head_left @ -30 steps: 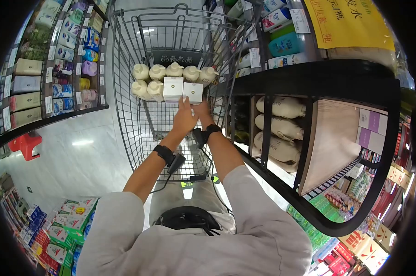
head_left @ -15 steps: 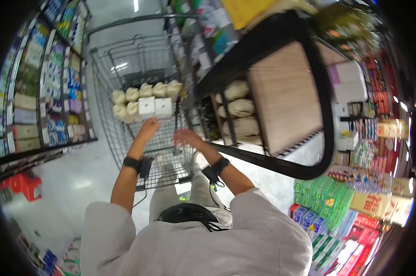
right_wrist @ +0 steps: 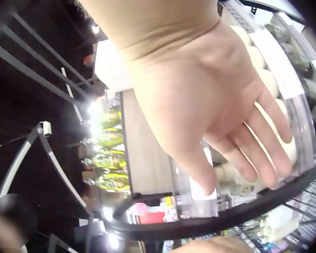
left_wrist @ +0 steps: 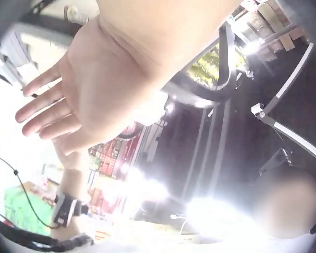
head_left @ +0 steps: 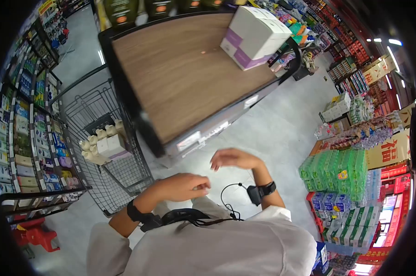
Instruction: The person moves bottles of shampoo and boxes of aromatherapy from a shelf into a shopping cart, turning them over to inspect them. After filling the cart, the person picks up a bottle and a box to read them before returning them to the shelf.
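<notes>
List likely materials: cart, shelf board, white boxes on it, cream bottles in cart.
Cart: probably metal wire, dull grey; thin crossed bars.
Shelf board: wood or woodgrain laminate, matte; streaky brown grain.
White boxes: likely smooth printed cardboard; flat faces, crisp edges.
Cream bottles: perhaps plastic; rounded shoulders, finish too small to tell.

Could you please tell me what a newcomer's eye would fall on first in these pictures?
Probably the broad wooden shelf at the top of the head view, with white-and-purple boxes at its right end. Next might come the cart at left, carrying pale bottles and white cartons. Both the left hand and right hand stand out too, empty, in front of the person's body.
</notes>
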`<control>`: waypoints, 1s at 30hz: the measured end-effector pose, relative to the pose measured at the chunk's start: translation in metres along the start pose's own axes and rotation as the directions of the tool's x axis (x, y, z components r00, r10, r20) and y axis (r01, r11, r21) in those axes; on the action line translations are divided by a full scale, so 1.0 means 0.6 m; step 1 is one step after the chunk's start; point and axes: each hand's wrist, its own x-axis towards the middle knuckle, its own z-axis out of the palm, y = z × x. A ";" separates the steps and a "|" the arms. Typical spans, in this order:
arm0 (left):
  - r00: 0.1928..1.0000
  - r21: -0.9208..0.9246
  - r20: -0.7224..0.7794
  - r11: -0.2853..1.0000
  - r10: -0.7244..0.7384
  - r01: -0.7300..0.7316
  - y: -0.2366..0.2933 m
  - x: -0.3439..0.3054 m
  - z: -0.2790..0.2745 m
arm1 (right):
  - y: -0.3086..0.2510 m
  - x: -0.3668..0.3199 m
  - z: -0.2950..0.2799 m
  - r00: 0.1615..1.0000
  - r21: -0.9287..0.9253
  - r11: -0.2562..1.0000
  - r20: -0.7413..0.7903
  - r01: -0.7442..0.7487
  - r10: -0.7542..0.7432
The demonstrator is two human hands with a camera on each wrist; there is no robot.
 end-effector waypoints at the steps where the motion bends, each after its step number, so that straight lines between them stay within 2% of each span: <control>1: 0.998 -0.048 -0.044 0.998 0.049 -0.052 0.025 0.040 -0.001 | -0.019 -0.026 -0.038 0.994 -0.075 0.996 -0.096 0.043 -0.050; 2: 0.991 -0.090 -0.091 0.990 0.100 -0.108 0.047 0.079 -0.008 | -0.017 -0.046 -0.087 0.976 -0.012 0.998 -0.209 0.064 -0.065; 4: 0.898 0.083 -0.401 0.983 0.183 -0.163 0.083 0.154 -0.034 | -0.040 -0.069 -0.179 0.844 -0.199 0.956 -0.454 0.217 -0.286; 5: 0.827 0.134 -0.533 0.983 0.181 -0.129 0.104 0.193 -0.056 | -0.052 -0.075 -0.228 0.743 -0.326 0.913 -0.543 0.244 -0.392; 6: 0.736 0.176 -0.652 0.981 0.183 -0.087 0.122 0.230 -0.084 | -0.071 -0.067 -0.264 0.581 -0.381 0.893 -0.681 0.239 -0.446; 7: 0.666 0.095 -0.736 0.993 0.121 -0.076 0.125 0.273 -0.116 | -0.113 -0.067 -0.287 0.488 -0.413 0.893 -0.751 0.180 -0.445; 8: 0.588 0.012 -0.807 0.997 0.053 -0.074 0.119 0.321 -0.151 | -0.125 -0.050 -0.335 0.370 -0.470 0.840 -0.755 0.272 -0.542; 9: 0.480 0.114 -0.866 0.989 0.143 -0.091 0.114 0.363 -0.192 | -0.137 -0.033 -0.382 0.242 -0.530 0.772 -0.745 0.351 -0.622; 10: 0.361 0.213 -0.903 0.973 0.233 -0.093 0.106 0.403 -0.233 | -0.159 -0.021 -0.411 0.136 -0.641 0.721 -0.716 0.262 -0.685; 11: 0.309 0.227 -0.918 0.968 0.248 -0.104 0.101 0.445 -0.275 | -0.177 -0.006 -0.431 0.040 -0.730 0.663 -0.667 0.165 -0.744; 12: 0.258 0.245 -0.928 0.962 0.268 -0.118 0.104 0.482 -0.314 | -0.184 0.012 -0.454 0.038 -0.732 0.659 -0.664 0.173 -0.747; 14: 0.248 0.224 -0.941 0.973 0.231 -0.058 0.125 0.527 -0.360 | -0.166 0.051 -0.497 0.033 -0.620 0.781 -0.781 0.075 -0.624; 16: 0.235 0.195 -0.953 0.981 0.191 -0.008 0.121 0.573 -0.392 | -0.147 0.083 -0.516 0.107 -0.525 0.850 -0.843 0.044 -0.527; 17: 0.286 0.124 -0.950 0.992 0.123 -0.014 0.095 0.600 -0.409 | -0.142 0.093 -0.507 0.133 -0.494 0.864 -0.854 0.097 -0.503; 18: 0.335 0.050 -0.941 0.999 0.052 -0.015 0.080 0.616 -0.418 | -0.116 0.120 -0.526 0.105 -0.517 0.850 -0.844 0.103 -0.526; 20: 0.283 0.031 -0.959 0.999 0.024 0.020 0.077 0.622 -0.401 | -0.111 0.126 -0.507 0.048 -0.523 0.852 -0.851 0.023 -0.523; 21: 0.224 0.055 -0.973 0.998 0.055 -0.006 0.068 0.625 -0.391 | -0.113 0.124 -0.502 0.055 -0.524 0.851 -0.849 0.023 -0.525; 22: 0.165 0.080 -0.983 0.996 0.083 -0.026 0.059 0.625 -0.387 | -0.114 0.125 -0.495 0.038 -0.516 0.854 -0.854 0.069 -0.520; 23: 0.163 0.072 -0.984 0.997 0.073 -0.016 0.052 0.626 -0.385 | -0.113 0.126 -0.486 0.021 -0.503 0.856 -0.861 0.116 -0.508; 26: 0.146 0.096 -0.984 0.994 0.102 -0.049 0.039 0.630 -0.378 | -0.116 0.122 -0.474 0.031 -0.565 0.824 -0.824 0.040 -0.566; 28: 0.106 0.121 -0.985 0.985 0.135 -0.125 0.031 0.630 -0.379 | -0.114 0.124 -0.484 0.036 -0.568 0.821 -0.821 0.057 -0.570; 30: 0.118 0.103 -0.986 0.987 0.118 -0.124 0.029 0.623 -0.375 | -0.113 0.121 -0.480 0.042 -0.570 0.818 -0.818 0.075 -0.574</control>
